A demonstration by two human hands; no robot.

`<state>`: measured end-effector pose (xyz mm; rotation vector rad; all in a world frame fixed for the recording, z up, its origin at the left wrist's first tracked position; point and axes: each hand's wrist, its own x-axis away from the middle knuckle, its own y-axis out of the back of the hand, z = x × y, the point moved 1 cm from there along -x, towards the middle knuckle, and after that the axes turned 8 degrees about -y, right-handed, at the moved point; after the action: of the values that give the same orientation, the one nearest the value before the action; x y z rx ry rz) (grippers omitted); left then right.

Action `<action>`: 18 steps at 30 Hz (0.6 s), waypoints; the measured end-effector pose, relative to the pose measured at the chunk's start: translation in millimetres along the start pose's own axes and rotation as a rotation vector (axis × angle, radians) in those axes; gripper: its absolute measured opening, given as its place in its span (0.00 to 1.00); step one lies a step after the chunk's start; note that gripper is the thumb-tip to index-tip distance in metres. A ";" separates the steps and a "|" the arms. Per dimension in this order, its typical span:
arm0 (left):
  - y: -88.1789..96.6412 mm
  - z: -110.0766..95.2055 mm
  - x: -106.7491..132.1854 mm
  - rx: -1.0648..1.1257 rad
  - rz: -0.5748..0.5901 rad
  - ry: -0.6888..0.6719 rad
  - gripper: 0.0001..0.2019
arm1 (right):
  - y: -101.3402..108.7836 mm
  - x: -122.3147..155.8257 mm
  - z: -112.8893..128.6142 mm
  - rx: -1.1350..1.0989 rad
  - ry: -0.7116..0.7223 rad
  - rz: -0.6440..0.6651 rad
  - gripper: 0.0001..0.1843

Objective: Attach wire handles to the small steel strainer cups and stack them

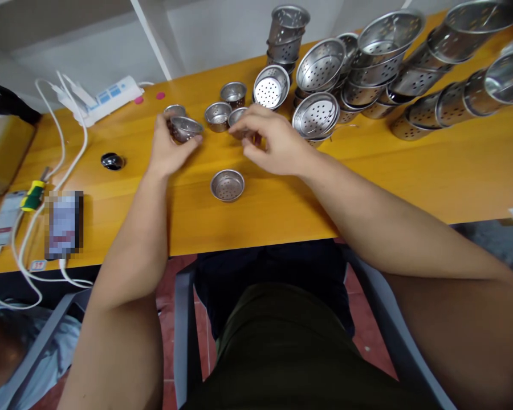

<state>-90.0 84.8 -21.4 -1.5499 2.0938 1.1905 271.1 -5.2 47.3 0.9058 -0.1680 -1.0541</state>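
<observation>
My left hand (171,148) is closed around a small perforated metal cup (186,130), tilted, with the thumb on its near right side. Just behind it another small metal cup (174,110) shows partly, overlapped by my fingers. My right hand (273,139) is at a small metal cup (236,118), its index finger reaching over the rim and partly hiding it. Thumb and fingers there stay apart. Beside that cup stand two more small cups, one nearer (218,117) and one farther back (233,94). A shallow perforated cup (227,186) sits alone closer to me.
Tall stacks of perforated metal cups (374,74) fill the back right, some leaning. At left lie a power strip (111,101), white cables, a small black round object (112,161), a yellow-green screwdriver handle (33,195) and a phone (64,225). Another person's sleeve (47,336) shows lower left.
</observation>
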 end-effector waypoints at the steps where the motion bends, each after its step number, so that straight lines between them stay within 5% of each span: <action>1: 5.5 3.0 1.9 -0.040 -0.097 0.071 0.39 | -2.3 -1.0 -2.9 -0.003 0.038 0.034 0.21; 3: 7.7 1.1 4.0 -0.169 -0.179 0.258 0.43 | -10.1 -3.0 -9.7 -0.012 0.136 0.092 0.16; 6: 1.0 -15.5 1.6 -0.336 -0.130 0.440 0.44 | -20.5 -4.1 -15.9 -0.028 0.247 0.138 0.13; 13: 6.3 -23.1 -4.2 -0.501 -0.137 0.376 0.44 | 0.4 7.1 6.6 0.064 0.211 0.277 0.09; 18: -0.7 -36.8 -9.7 -0.439 -0.223 0.310 0.34 | 32.5 43.3 29.9 0.145 0.172 0.246 0.07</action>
<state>-76.7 63.8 7.4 -2.2242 1.8378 1.4717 299.9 -51.0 77.3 1.0727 -0.2091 -0.7391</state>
